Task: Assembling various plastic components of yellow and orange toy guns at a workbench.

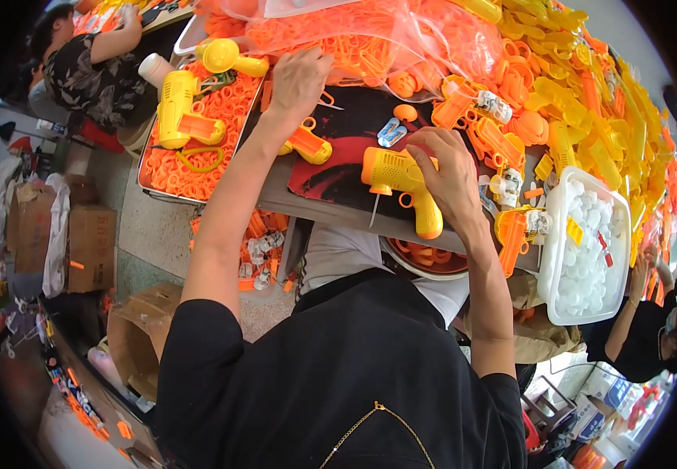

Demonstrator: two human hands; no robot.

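Note:
My right hand [449,173] is closed round the back of a yellow toy gun [399,177] with slotted sides and a downward grip. A thin pale rod sticks down below its front end. Under it lies a dark mat with red patches [330,176]. My left hand [298,87] reaches to the far side, beside the pile of orange plastic parts [323,39]. Its fingers are curled together, and their tips hide whatever may be between them. Another yellow toy gun [307,145] with an orange part lies below that hand, partly behind my wrist. A small blue-and-clear piece [391,133] lies beyond the held gun.
Left stands a tray of orange rings [158,176] with a yellow toy gun [178,109] on top. Orange gun parts [495,141] crowd the right, near a white tub of white caps [553,270]. Yellow parts [589,94] heap behind. Other people sit at both sides.

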